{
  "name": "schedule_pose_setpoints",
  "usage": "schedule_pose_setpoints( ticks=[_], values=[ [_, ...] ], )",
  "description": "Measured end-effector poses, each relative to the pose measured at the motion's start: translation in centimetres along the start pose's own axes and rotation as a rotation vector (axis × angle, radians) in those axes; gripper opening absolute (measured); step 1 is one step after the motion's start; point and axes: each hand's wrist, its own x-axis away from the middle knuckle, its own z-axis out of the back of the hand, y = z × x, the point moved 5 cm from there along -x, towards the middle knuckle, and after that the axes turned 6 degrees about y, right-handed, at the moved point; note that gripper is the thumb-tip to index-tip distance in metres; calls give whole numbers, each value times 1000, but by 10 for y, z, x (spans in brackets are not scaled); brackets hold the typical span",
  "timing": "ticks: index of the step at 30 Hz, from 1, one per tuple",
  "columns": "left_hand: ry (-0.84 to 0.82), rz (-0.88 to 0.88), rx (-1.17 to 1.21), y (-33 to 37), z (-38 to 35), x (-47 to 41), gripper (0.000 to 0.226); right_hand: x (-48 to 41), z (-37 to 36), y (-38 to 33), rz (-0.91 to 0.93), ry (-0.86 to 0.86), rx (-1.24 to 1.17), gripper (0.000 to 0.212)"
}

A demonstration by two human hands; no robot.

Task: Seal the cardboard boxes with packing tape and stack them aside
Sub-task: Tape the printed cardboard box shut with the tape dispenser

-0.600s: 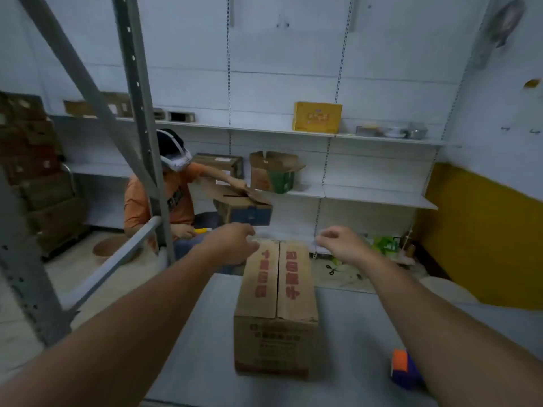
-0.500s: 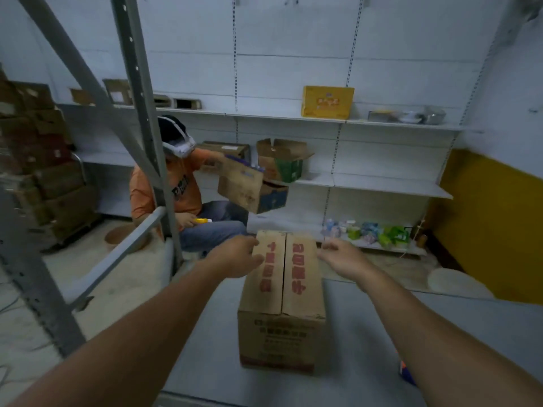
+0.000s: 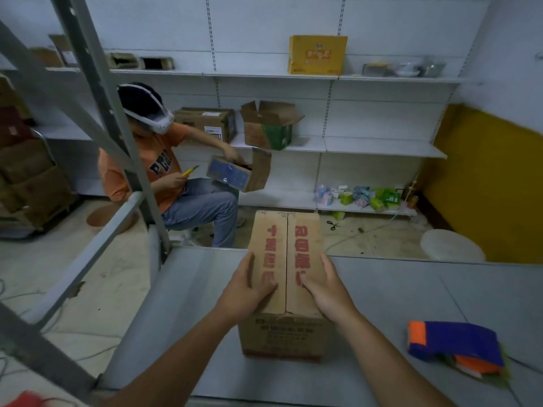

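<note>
A tall brown cardboard box (image 3: 286,336) with red print stands on the grey table (image 3: 396,289), its two top flaps folded together along a middle seam. My left hand (image 3: 249,286) lies flat on the left flap near its close end, thumb toward the seam and fingers along the left edge. My right hand (image 3: 321,284) presses the right flap the same way. No tape shows on the seam. An orange and blue tape dispenser (image 3: 452,345) lies on the table to the right of the box, away from both hands.
A grey metal rack post (image 3: 117,127) rises at the table's left corner. Beyond it a seated person in an orange shirt (image 3: 158,168) handles a small box (image 3: 239,174). White wall shelves (image 3: 382,146) carry other boxes. A white stool (image 3: 451,245) stands behind the table.
Both hands have drawn back from the box's far end and now rest on the flaps near its close end. The seated person has lowered the small box.
</note>
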Motion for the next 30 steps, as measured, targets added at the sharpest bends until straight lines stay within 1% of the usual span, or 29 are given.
schedule_pose_setpoints(
  ticks=[2, 5, 8, 12, 14, 15, 18, 20, 21, 23, 24, 25, 27, 30],
  values=[
    [-38, -54, 1, 0, -4, 5, 75, 5, 3, 5, -9, 31, -62, 70],
    [-53, -117, 4, -3, -5, 6, 90, 16, 4, 10, 4, 62, -97, 69],
    [-70, -116, 54, -5, -5, 10, 90, 21, 4, 13, 25, 106, -102, 70],
    [-87, -81, 81, -8, -1, 13, 102, 29, 1, 15, 31, 150, -121, 68],
    [-113, -77, 48, -9, 1, 13, 109, 34, 0, 19, 28, 167, -123, 68],
    [-121, -88, 36, -9, 1, 13, 109, 36, 0, 19, 24, 175, -125, 68],
    [-98, -99, 24, -8, -1, 9, 103, 32, 0, 22, 2, 188, -151, 68],
    [-47, -86, 70, -7, -1, 6, 93, 26, 0, 23, -15, 197, -175, 68],
    [-20, -73, 109, -8, 0, 5, 82, 25, 1, 24, -24, 207, -191, 68],
    [1, -51, 198, -11, -1, 7, 47, 24, 2, 26, -39, 234, -216, 67],
    [-7, -37, 238, -13, -3, 10, 34, 26, 3, 25, -52, 243, -224, 67],
    [-22, -22, 274, -15, -5, 14, 29, 27, 3, 24, -62, 245, -230, 67],
    [-33, 1, 318, -21, -7, 16, 26, 27, 4, 20, -72, 225, -240, 68],
    [7, 37, 371, -24, -3, 10, 28, 29, 1, 16, -60, 192, -240, 70]
  ],
)
